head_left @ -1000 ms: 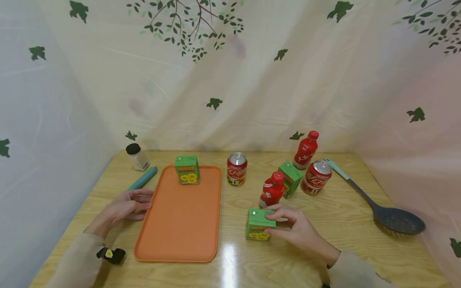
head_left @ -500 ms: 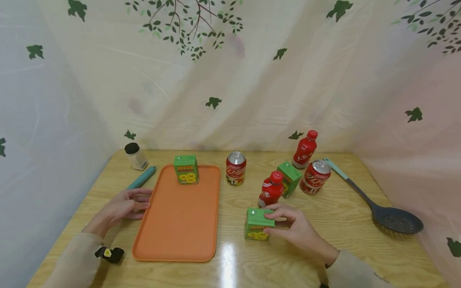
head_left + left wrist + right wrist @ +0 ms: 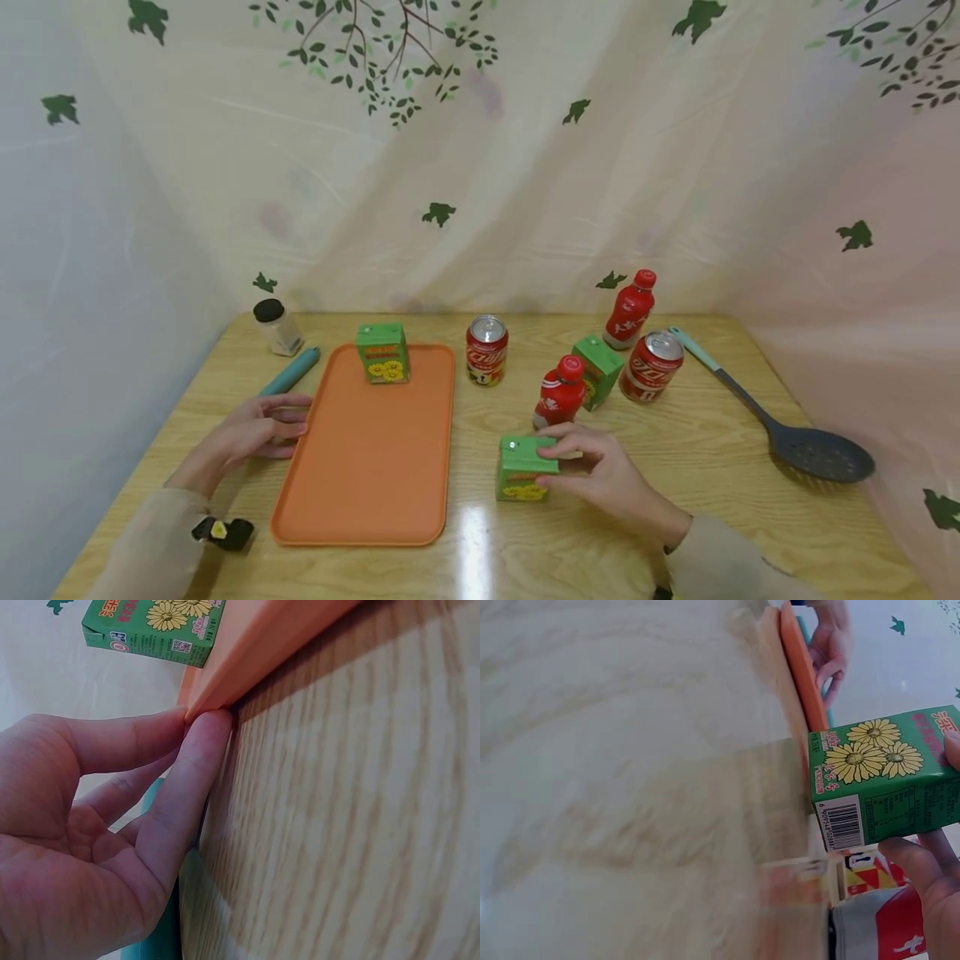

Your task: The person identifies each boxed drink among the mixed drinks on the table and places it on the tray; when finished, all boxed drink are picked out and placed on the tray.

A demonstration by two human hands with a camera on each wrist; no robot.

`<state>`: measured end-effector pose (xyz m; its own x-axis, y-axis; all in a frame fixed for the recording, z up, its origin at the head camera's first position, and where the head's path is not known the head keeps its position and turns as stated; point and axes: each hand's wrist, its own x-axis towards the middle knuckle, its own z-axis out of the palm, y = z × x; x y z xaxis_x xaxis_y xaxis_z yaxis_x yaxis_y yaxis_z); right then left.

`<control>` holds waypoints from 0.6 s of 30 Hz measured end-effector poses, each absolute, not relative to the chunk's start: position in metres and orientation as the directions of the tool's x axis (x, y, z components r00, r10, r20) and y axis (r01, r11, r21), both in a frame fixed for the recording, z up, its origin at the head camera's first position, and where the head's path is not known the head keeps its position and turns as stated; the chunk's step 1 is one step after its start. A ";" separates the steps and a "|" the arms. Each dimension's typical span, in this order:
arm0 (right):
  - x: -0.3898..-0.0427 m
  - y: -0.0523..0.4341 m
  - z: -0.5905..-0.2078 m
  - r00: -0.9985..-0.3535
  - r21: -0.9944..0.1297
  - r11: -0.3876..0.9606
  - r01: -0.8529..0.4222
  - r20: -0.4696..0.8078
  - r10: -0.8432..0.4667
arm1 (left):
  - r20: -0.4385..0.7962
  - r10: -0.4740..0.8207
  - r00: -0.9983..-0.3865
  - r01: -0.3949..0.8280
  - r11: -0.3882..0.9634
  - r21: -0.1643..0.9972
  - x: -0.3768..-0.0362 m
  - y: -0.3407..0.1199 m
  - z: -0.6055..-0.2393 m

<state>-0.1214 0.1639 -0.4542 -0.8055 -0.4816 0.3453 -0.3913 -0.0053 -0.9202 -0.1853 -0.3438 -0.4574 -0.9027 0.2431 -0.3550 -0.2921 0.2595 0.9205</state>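
An orange tray (image 3: 367, 462) lies on the table, and the left hand (image 3: 251, 433) pinches its left rim between thumb and forefinger, as the left wrist view also shows. The right hand (image 3: 607, 479) holds a small green drink carton (image 3: 519, 479) with yellow flowers by its right side, to the right of the tray. In the right wrist view this carton (image 3: 885, 776) is upheld by the fingers; its exact height over the table is hard to tell. A second green carton (image 3: 383, 354) stands at the tray's far end.
Beyond the right hand stand red bottles (image 3: 561, 393) (image 3: 632, 310), a third green carton (image 3: 598, 371) and a red can (image 3: 652, 367). Another red can (image 3: 487, 352) is behind. A slotted spoon (image 3: 780, 425) lies right; a teal-handled item (image 3: 291, 372) and a black-lidded jar (image 3: 277, 327) lie left.
The right hand and its carton have shifted slightly left towards the tray. The left hand stays at the tray's rim. The whole head view has drifted a little.
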 end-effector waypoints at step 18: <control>-0.131 0.128 -0.412 -0.764 -0.868 -0.021 -0.497 0.449 -0.464 | -0.343 0.255 -0.904 -0.276 0.265 0.924 -0.183 -0.344 -0.456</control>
